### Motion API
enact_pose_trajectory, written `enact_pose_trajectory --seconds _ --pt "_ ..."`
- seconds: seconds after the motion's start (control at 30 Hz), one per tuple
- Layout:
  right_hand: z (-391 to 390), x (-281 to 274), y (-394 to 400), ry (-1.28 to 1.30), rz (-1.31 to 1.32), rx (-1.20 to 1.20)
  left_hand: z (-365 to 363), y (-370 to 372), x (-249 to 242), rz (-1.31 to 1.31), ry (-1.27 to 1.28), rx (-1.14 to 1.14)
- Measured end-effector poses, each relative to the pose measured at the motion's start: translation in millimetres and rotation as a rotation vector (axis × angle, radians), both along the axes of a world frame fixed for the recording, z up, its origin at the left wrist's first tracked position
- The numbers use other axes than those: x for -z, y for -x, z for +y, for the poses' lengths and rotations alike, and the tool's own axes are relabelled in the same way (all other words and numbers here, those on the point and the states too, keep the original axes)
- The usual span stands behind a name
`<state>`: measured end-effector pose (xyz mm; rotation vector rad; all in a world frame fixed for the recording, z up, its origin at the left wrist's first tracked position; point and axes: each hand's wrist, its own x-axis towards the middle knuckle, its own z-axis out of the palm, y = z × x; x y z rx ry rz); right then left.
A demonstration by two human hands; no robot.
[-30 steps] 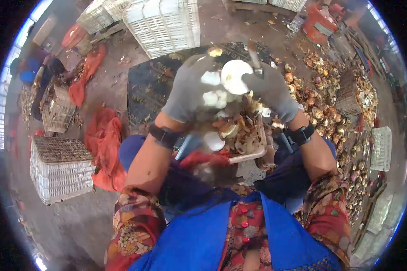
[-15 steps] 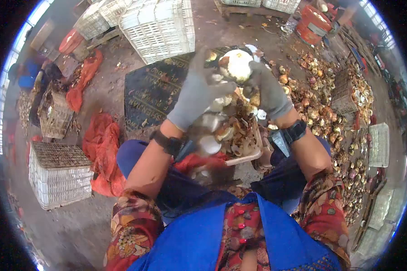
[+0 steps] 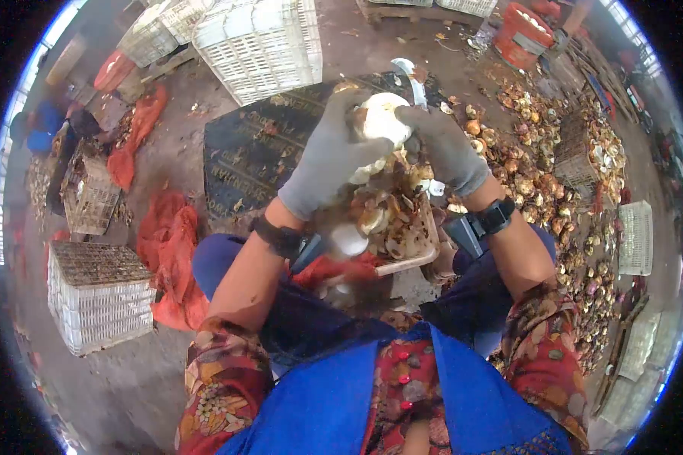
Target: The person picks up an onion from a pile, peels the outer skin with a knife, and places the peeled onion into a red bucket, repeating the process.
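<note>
A large peeled white onion (image 3: 385, 119) is held between both gloved hands above a container of peelings. My left hand (image 3: 332, 148), in a grey glove, wraps around its left side. My right hand (image 3: 446, 148), gloved too, is closed at the onion's right side, with the thumb side against it. A knife (image 3: 414, 82) with a curved pale blade sticks up from the right fingers; its handle is hidden. Below lies a shallow tray (image 3: 411, 265) full of brown skins (image 3: 402, 236). Another white onion (image 3: 349, 240) sits left of the tray.
A dark printed board (image 3: 239, 159) lies ahead. White crates stand beyond it (image 3: 262, 49) and at left (image 3: 102, 307). Red netting (image 3: 176, 258) lies left. Unpeeled onions (image 3: 527, 167) are heaped at right. A red bucket (image 3: 522, 36) and another person (image 3: 49, 129) are farther off.
The onion has shifted slightly left and down, and my left hand has closed around it. The knife blade stands out farther above the right hand.
</note>
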<state>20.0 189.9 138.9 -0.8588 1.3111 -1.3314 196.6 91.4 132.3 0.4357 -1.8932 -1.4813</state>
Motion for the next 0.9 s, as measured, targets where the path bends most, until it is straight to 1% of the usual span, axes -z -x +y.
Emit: enact_pose_trajectory --seconds 0.03,0.1,0.13,0.17,0.2,0.23,0.27,0.3,0.33,0.37,0.4,0.43,0.47,0.5,0.53,0.6,0.63,0.67,0.7,0.73,0.77,0.8,0.83,0.87,0.9 --pt "0 -1 -2 -0.015 -0.047 0.034 -3 1 2 0.001 0.002 0.004" --pt "-2 -1 -8 0.027 -0.02 0.061 -4 1 2 -0.058 0.184 -0.067" --pt "-3 -2 -12 0.067 0.008 0.086 -3 1 4 -0.058 0.183 -0.063" --pt "-2 -5 -16 0.065 0.006 0.09 0 1 6 -0.04 0.111 -0.069" --pt "-1 -10 -21 0.01 -0.205 0.068 2 1 9 -0.022 0.039 -0.077" --pt "0 -13 -24 -0.045 -0.415 0.043 3 1 11 -0.023 0.036 -0.077" --pt "-1 -12 -24 -0.05 -0.418 0.044 4 2 13 -0.044 0.217 -0.175" --pt "-2 -11 -23 0.011 -0.42 0.058 6 1 16 -0.066 0.398 -0.273" --pt "-5 -10 -22 0.074 -0.423 0.072 7 1 17 -0.07 0.395 -0.273" --pt "-10 -13 -21 0.079 -0.538 0.052 8 2 15 -0.069 0.582 -0.322" --pt "-10 -16 -23 0.079 -0.536 0.059 9 4 13 -0.062 0.77 -0.367" --pt "-10 -21 -25 0.078 -0.593 0.115 11 4 10 -0.053 0.768 -0.359" --pt "-8 -26 -24 0.081 -0.648 0.173 13 0 -2 -0.239 0.611 -0.206" --pt "-4 -27 -16 0.12 -0.651 0.07 16 -6 -8 -0.424 0.449 -0.047" --pt "-6 -25 -8 0.125 -0.645 0.089 18 -12 -3 -0.414 0.451 -0.029" --pt "-3 -27 10 0.179 -0.763 0.055 17 -20 14 -0.436 0.364 0.418" --pt "7 -32 15 0.212 -0.692 0.137 14 -23 19 -0.414 0.368 0.455" --pt "20 -36 29 0.215 -0.676 0.191 10 -26 25 -0.684 0.375 0.441" --pt "33 -38 50 0.239 -0.368 0.212 8 -28 31 -0.957 0.392 0.435" --pt "59 -38 64 0.235 -0.059 0.237 10 -28 21 -0.954 0.386 0.361" --pt "95 -65 60 0.305 0.253 0.287 -1 -21 38 -0.828 0.513 0.359" --pt "131 -60 93 0.429 0.007 0.057 2 -21 36 -0.788 0.569 0.235" --pt "171 -82 93 0.264 0.141 0.346 6 -9 23 -0.719 0.504 0.317" --pt "210 -108 89 0.085 0.27 0.631 2 3 25 -0.886 0.542 0.374" --pt "256 -113 88 0.058 0.366 0.765 -16 2 63 -0.76 0.62 0.315"
